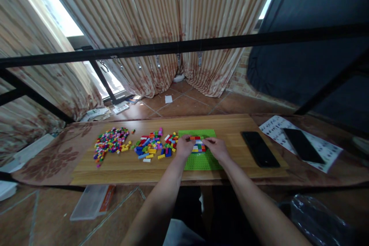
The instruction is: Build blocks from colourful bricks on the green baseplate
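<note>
Head view, left hand (185, 146), right hand (217, 148) at bricks (198, 148), printed sheet (273, 126) illegible

The single view looks out from the person's head, forward and down along their own forearms (165, 190), which enter at the bottom edge and reach away from the lens. It faces the long side of the wooden board (230, 165) from above — the left hand (185, 146) near the middle of the frame's width, the right hand (217, 148) a little farther right, both below mid-height. The angle is wide and stands well back: both hands look small, the whole board fits in, with tiled floor (123, 215) before it and curtains (144, 11) beyond, reaching the top edge.
</note>
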A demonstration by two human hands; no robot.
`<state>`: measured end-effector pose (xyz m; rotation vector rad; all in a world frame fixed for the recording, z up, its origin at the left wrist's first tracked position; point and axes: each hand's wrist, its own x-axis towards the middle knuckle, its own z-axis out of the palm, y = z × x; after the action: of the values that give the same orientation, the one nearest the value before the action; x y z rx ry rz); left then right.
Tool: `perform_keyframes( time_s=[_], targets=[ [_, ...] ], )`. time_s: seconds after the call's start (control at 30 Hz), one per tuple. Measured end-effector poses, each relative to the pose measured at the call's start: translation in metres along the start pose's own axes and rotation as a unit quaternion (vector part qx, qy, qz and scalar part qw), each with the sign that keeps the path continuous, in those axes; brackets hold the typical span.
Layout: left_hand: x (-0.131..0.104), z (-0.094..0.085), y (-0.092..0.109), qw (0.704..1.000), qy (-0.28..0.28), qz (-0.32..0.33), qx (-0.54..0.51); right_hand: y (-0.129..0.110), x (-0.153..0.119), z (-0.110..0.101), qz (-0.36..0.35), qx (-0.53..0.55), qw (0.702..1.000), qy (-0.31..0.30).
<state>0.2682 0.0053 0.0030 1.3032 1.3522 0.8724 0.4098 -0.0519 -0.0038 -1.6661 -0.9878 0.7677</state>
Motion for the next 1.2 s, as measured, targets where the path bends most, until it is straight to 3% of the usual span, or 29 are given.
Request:
perform_keyframes(
  time_s=[0.37,0.87,1.07,1.2],
  targets=[
    [-0.006,-0.007,-0.002,0.998,0.000,0.025,-0.066,-0.001,-0.003,-0.003,-0.006,-0.032,0.999,-0.001],
    [-0.023,-0.014,-0.019,0.989,0.007,0.146,-0.028,0.025,-0.007,0.000,-0.024,0.007,0.999,0.035],
    [-0.052,-0.025,-0.023,0.978,0.076,0.194,0.016,0.022,-0.018,-0.003,-0.048,0.029,0.995,0.077],
    [-0.081,-0.042,-0.032,0.973,0.086,0.212,0.036,0.022,-0.021,-0.004,-0.050,0.029,0.995,0.080]
  ],
)
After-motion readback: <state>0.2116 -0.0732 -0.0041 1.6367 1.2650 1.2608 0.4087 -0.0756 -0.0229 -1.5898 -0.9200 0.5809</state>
